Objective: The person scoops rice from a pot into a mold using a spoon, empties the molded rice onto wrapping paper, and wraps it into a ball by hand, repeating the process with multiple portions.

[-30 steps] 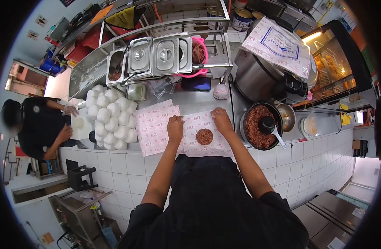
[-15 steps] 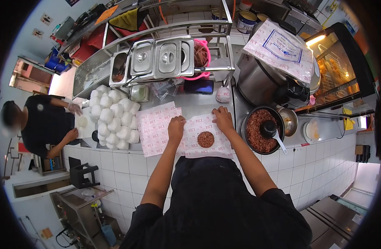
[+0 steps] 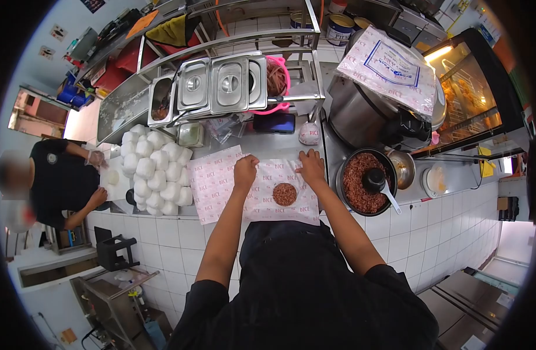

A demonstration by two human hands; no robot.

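Your left hand (image 3: 245, 171) has its fingers curled in at the upper edge of the printed paper (image 3: 262, 205); you cannot tell whether they pinch it. Your right hand (image 3: 310, 167) bends its fingers over the paper's upper right part, their grip likewise unclear. Between and below your hands, the round brown portion (image 3: 284, 194) lies flat on the paper. Just beyond your right hand sits the black pan (image 3: 341, 195) of brown filling (image 3: 358, 195), holding a black scoop (image 3: 374, 179); past your left hand, white bundles (image 3: 157, 166) are heaped.
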